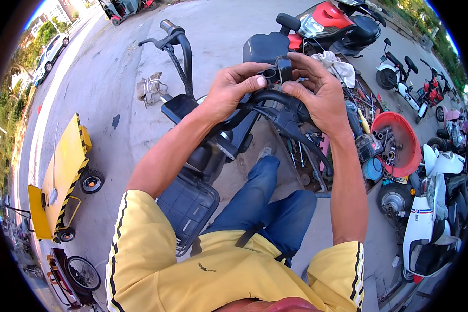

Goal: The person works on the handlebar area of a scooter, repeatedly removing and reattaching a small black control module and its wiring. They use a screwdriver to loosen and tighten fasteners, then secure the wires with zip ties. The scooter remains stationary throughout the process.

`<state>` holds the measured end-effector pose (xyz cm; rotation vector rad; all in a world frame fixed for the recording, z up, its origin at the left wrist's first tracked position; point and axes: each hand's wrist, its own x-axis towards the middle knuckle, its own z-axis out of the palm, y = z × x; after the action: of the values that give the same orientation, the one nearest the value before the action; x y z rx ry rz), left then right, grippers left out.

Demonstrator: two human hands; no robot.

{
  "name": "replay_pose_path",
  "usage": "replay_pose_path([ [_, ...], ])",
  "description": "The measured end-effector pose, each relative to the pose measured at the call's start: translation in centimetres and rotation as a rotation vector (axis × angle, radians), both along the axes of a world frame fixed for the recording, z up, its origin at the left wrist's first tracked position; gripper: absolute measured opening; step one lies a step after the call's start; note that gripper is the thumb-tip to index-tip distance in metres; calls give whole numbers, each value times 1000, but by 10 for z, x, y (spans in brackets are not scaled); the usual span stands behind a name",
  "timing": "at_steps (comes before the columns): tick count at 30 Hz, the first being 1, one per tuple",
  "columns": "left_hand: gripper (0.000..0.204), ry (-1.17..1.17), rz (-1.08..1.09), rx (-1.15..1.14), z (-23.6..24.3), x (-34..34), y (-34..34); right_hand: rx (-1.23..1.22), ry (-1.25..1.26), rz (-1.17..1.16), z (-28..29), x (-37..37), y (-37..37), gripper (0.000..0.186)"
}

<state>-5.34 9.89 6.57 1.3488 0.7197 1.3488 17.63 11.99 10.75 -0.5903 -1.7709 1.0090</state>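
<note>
Above the black handlebar [273,96] of a scooter or e-bike, my two hands are close together. My left hand [233,88] is closed, with thumb and forefinger pinching a small black ring-shaped part [269,76]. My right hand [317,92] has its thumb and fingers around a dark, flat, rounded piece [284,67] beside that ring. Whether the two parts are joined I cannot tell. A brake lever [301,132] hangs below my right hand. The bar's other grip [167,26] and lever stand at the far left. A black footboard [187,205] shows below my left forearm.
To the right, a tray of tools [366,99] adjoins a red basin [400,140] holding sockets or metal parts. A red scooter [327,23] stands ahead; a white one [426,223] stands at right. A yellow flatbed cart [62,177] is at left.
</note>
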Motion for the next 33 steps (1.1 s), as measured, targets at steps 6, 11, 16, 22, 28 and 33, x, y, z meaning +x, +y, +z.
replay_pose_path([
  [6, 42, 117, 132, 107, 9, 13, -12, -81, 0, 47, 1, 1, 2, 61],
  [11, 36, 105, 79, 115, 8, 11, -9, -121, -31, 54, 1, 4, 0, 59],
  [16, 35, 118, 59, 106, 4, 9, -6, -126, -26, 40, -1, 3, 0, 56],
  [22, 33, 115, 3, 110, 7, 7, -7, -108, -52, 24, 1, 1, -1, 55],
  [28, 38, 163, 53, 102, 8, 9, -9, -116, -45, 32, 3, 2, -3, 55],
  [33, 39, 133, 70, 87, 5, 9, -8, -117, -43, 39, 4, 1, -4, 55],
])
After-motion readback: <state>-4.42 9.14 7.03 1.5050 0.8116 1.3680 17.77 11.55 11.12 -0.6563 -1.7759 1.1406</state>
